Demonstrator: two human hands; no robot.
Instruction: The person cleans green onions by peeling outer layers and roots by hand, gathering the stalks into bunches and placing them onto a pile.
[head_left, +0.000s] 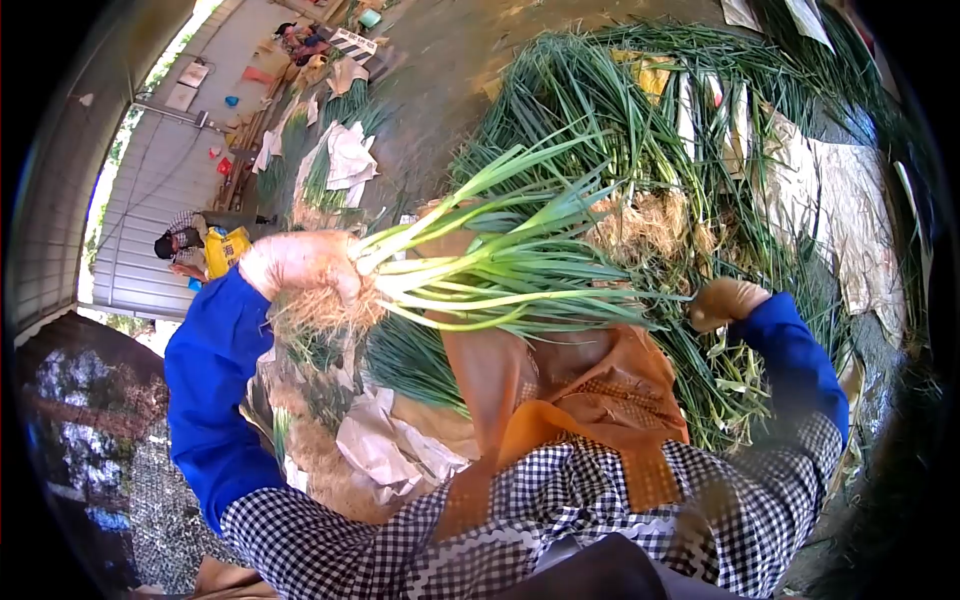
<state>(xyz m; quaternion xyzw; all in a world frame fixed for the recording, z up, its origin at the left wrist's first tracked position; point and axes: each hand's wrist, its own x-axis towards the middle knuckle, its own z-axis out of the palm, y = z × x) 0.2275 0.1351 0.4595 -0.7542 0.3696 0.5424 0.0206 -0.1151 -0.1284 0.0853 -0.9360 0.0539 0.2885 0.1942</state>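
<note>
My left hand [305, 268] is closed around a bunch of scallions [480, 265] at the root end, held up in front of my body. Stringy pale roots [335, 308] hang below the fingers, while the green leaves fan out to the right. Past the leaf tips, my right hand [728, 303] is closed with its fingers curled. A thin leaf runs up to those fingers; whether they grip it I cannot tell. Under the bunch, an orange-brown apron [590, 375] covers my lap.
A large heap of scallions [570, 100] lies ahead, with roots and trimmings beside it. Pale sacking [850, 210] lies at the right and a white sheet [390, 445] at the lower left. At the far left, a person [190, 245] sits by a yellow bag [227, 250].
</note>
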